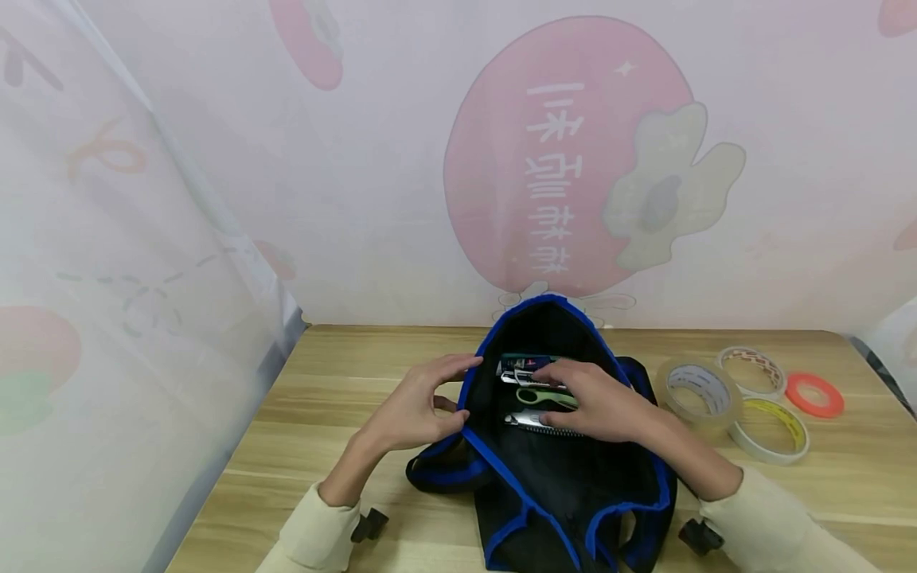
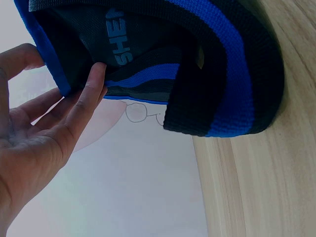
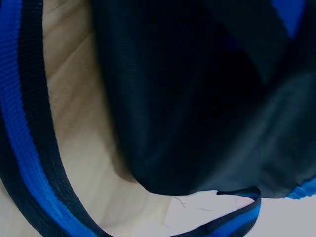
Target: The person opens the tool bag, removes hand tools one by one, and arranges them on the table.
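Observation:
A black tool bag (image 1: 573,477) with blue trim lies on the table, its mouth facing up. My left hand (image 1: 423,402) pinches the left rim of the mouth; in the left wrist view, fingers of that hand (image 2: 54,118) lie on either side of the blue edge. Inside the bag, my right hand (image 1: 602,402) has thumb and fingers spread over a row of tools. Under it lie green scissors handles (image 1: 537,396), a silver tool (image 1: 524,419) and what looks like a utility knife (image 1: 517,376). The right wrist view shows the bag's dark side (image 3: 163,123), not the hand.
Right of the bag lie a wide roll of clear tape (image 1: 669,398), a white tape roll (image 1: 723,362), a roll with a yellow core (image 1: 770,458) and an orange-red ring (image 1: 831,398). A black and blue strap (image 2: 237,89) loops from the bag onto the wooden table (image 1: 322,414).

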Demonstrator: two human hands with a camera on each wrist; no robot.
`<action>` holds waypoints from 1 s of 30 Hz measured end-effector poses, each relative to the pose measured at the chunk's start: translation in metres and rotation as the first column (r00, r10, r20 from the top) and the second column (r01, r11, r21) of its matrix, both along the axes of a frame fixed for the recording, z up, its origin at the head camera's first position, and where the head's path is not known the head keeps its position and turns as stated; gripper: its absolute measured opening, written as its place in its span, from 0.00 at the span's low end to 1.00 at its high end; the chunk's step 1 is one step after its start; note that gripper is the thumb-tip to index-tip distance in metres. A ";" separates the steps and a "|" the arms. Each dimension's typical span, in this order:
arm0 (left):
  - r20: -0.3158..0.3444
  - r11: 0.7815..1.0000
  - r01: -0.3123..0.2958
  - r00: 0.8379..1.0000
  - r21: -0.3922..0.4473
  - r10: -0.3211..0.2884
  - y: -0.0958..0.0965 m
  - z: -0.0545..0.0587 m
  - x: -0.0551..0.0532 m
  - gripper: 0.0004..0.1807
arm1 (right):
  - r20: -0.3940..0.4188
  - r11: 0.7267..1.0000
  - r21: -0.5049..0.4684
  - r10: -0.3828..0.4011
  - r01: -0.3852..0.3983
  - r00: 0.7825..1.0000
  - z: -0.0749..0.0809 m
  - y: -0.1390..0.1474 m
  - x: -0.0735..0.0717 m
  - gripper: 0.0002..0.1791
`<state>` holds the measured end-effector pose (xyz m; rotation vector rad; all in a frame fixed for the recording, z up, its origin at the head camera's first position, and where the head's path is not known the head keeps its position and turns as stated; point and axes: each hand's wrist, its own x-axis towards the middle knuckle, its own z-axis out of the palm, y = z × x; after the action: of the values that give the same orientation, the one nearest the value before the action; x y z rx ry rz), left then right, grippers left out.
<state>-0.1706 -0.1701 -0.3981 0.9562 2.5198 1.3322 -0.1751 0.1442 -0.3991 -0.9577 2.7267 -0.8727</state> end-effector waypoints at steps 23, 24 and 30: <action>-0.008 1.000 0.006 1.000 -0.011 -0.006 -0.002 0.002 -0.001 0.40 | -0.043 0.986 0.167 -0.007 0.014 0.999 -0.034 -0.020 -0.003 0.17; -0.008 1.000 0.006 1.000 -0.012 -0.006 -0.001 0.002 -0.001 0.40 | -0.053 0.985 0.172 -0.009 0.018 0.999 -0.035 -0.020 -0.003 0.17; -0.005 1.000 0.006 1.000 -0.012 -0.006 -0.001 0.002 0.000 0.40 | -0.067 0.986 0.166 -0.022 0.033 0.997 -0.037 -0.021 -0.002 0.16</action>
<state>-0.1709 -0.1708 -0.3959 0.9648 2.5233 1.3134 -0.1771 0.1236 -0.4358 -0.9338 2.8196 -0.6149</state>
